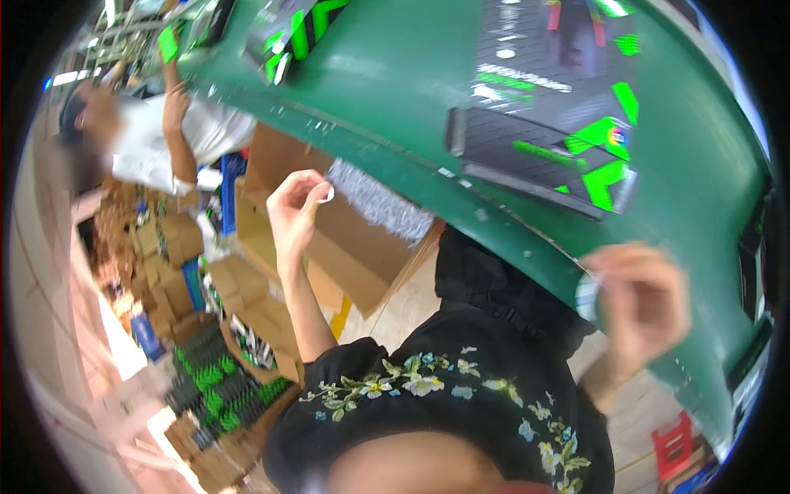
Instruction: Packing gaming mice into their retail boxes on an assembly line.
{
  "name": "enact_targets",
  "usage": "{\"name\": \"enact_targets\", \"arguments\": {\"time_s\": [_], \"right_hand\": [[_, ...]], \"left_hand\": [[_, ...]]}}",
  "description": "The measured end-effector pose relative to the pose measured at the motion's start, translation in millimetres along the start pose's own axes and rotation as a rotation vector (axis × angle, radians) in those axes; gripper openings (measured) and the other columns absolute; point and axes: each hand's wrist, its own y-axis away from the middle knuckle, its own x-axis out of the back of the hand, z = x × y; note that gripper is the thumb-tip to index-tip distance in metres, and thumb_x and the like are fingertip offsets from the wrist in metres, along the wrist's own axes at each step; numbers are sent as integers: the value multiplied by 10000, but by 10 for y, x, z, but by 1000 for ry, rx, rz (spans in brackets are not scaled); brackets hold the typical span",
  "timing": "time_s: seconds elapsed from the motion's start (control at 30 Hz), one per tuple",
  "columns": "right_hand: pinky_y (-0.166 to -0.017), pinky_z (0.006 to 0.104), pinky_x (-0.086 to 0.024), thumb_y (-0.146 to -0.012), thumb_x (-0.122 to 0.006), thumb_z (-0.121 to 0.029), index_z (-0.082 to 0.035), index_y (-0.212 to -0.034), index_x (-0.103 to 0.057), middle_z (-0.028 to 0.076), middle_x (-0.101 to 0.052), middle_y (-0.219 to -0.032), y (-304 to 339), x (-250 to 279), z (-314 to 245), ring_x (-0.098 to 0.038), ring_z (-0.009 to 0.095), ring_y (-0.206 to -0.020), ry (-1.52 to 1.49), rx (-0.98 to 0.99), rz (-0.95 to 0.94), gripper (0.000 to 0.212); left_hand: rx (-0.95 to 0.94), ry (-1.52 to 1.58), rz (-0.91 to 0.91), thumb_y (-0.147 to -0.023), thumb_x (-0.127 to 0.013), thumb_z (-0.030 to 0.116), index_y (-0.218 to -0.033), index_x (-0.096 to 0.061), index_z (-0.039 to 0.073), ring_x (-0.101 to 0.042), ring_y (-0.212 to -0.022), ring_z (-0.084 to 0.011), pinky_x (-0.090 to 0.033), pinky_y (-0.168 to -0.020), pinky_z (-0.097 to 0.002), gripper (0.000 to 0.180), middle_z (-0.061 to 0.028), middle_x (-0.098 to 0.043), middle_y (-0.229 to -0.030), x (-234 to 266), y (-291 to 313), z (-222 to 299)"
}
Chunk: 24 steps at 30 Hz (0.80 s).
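Observation:
My left hand [295,210] is raised over an open carton, thumb and fingertips pinched together. Between them shows a small white piece [328,195], too small to name. Beyond the table's front edge, my right hand [646,300] is smeared by motion, its fingers curled at a pale, rounded white-and-blue thing [587,296] whose kind I cannot make out. In front of me on the green table [387,95] lies a flat black-and-green printed package [535,123]. Neither hand touches it.
Another black-and-green package [292,37] lies farther left on the table. Below my left hand stands a cardboard carton [358,247] with grey shredded-looking material inside. A co-worker in white [177,136] holds a green item. Stacked green-and-black packages [218,379] and a red stool [673,445] stand lower.

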Motion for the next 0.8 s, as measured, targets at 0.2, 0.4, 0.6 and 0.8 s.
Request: {"name": "enact_targets", "arguments": {"time_s": [0.2,0.4,0.6,0.8], "right_hand": [[-831,386,-539,-812,-669,10,-10,-1098,-640,211,-581,-1248,340,-1138,462,-661,333,-965,-51,12,-616,288],[-828,376,-514,-738,-650,92,1,-1049,-656,167,-669,-1046,24,58,140,-654,330,-956,578,158,-354,324],[-891,390,-443,-847,-618,-1,-32,-1392,-444,167,-577,-1189,-303,265,-85,-572,302,-1011,940,-50,-321,573],[-929,379,-433,-951,-500,-103,8,-1403,-427,190,-589,-1158,-314,585,-40,-577,283,-1017,794,-92,-482,471]], "left_hand": [[125,-642,281,-878,-669,123,-906,-689,-25,-654,-767,-214,-497,-708,-310,151,-115,-681,-856,567,338,-446],[-232,-412,248,-823,-696,21,-1000,-687,14,-648,-824,-161,-497,-745,-272,177,-80,-679,-914,-37,79,142],[-860,-541,-40,-762,-664,32,-1184,-641,145,-640,-806,-256,-513,-696,-362,437,-93,-642,-939,-719,-401,818],[-1216,-437,-219,-754,-700,192,-1123,-667,217,-594,-898,-231,-459,-771,-367,371,-57,-590,-984,-1232,-544,985]]}}
